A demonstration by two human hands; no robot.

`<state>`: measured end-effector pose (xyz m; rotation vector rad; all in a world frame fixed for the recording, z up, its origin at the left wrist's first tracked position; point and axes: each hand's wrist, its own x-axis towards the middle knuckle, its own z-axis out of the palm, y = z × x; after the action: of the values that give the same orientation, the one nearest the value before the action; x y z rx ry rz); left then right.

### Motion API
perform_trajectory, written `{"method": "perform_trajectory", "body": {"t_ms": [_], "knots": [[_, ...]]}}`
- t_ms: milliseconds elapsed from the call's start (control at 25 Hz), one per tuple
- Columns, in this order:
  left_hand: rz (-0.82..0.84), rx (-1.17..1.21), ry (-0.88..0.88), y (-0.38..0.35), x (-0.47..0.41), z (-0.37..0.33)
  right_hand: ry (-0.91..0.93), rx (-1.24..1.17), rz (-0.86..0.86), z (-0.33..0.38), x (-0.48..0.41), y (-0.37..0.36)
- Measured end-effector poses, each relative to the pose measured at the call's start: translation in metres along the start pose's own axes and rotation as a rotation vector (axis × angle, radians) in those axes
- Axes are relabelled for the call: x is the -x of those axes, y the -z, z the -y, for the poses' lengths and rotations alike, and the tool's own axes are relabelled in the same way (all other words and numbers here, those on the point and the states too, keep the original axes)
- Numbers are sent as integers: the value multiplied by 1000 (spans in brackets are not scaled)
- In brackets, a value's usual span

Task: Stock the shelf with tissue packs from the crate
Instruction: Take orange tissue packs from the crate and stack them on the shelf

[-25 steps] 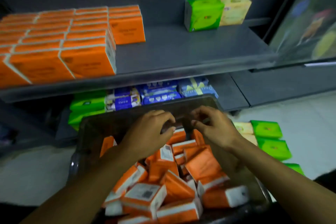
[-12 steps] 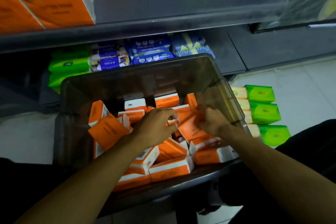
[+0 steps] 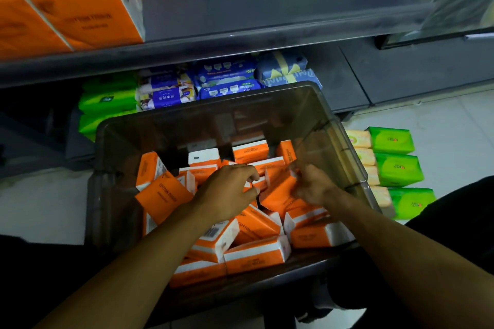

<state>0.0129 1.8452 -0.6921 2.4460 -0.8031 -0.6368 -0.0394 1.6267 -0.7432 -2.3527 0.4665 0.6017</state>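
- Here the left hand's fingers (image 3: 247, 172) curl downward, with the thumb tip opposite them. They pinch the white end of one small orange pack (image 3: 263, 181) lying on top of the pile.
- The left hand (image 3: 230, 192) sits low inside the crate, its forearm reaching in over the near rim.
- The right hand (image 3: 314, 187) is blurred. Its fingertips lie at the upper edge of a tilted orange pack just beside the left hand, but I cannot tell whether they grasp it.
- Around both hands, loose orange tissue packs (image 3: 256, 256) lie jumbled at all angles, filling the near half of the crate.
- The crate (image 3: 344, 136) is dark and see-through, and stands in front of the shelving.
- Above it, the grey shelf (image 3: 267, 8) carries neat rows of stocked orange packs (image 3: 80, 8) on its left part, and its middle is bare.
- On the lower shelf behind the crate lie blue packs (image 3: 227, 80) and green packs (image 3: 107, 100).
- To the crate's right, on the pale floor (image 3: 441, 120), lie green floor packs (image 3: 395, 165) with pale yellow packs (image 3: 361, 139) beside them.
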Motion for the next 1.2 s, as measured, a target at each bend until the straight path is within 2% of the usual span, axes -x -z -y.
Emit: {"method": "perform_trajectory", "body": {"t_ms": [200,320,400,520,600,720,800,880,920,1120,1200], "knots": [[-37,62,112,5,3,-3,320,-12,63,49,11,18],[-55,228,145,14,6,-5,531,6,6,87,34,37],[-84,320,121,23,8,-7,594,-67,-63,101,45,47],[-210,605,121,46,14,-12,552,-270,-206,105,51,58],[-284,883,177,68,19,-18,446,-561,-251,105,52,67],[-386,1254,178,104,22,-31,394,-997,-178,122,57,83],[-420,1401,116,126,20,-41,457,-1054,-105,143,57,97],[-457,1360,85,145,17,-44,524,-1033,-108,164,53,113],[-498,1259,88,156,15,-43,553,-1028,-124,176,49,123],[-767,557,45,217,-3,-33,662,-1006,-177,219,15,157],[-791,253,-17,248,-17,-31,690,-973,-196,234,-4,171]]}}
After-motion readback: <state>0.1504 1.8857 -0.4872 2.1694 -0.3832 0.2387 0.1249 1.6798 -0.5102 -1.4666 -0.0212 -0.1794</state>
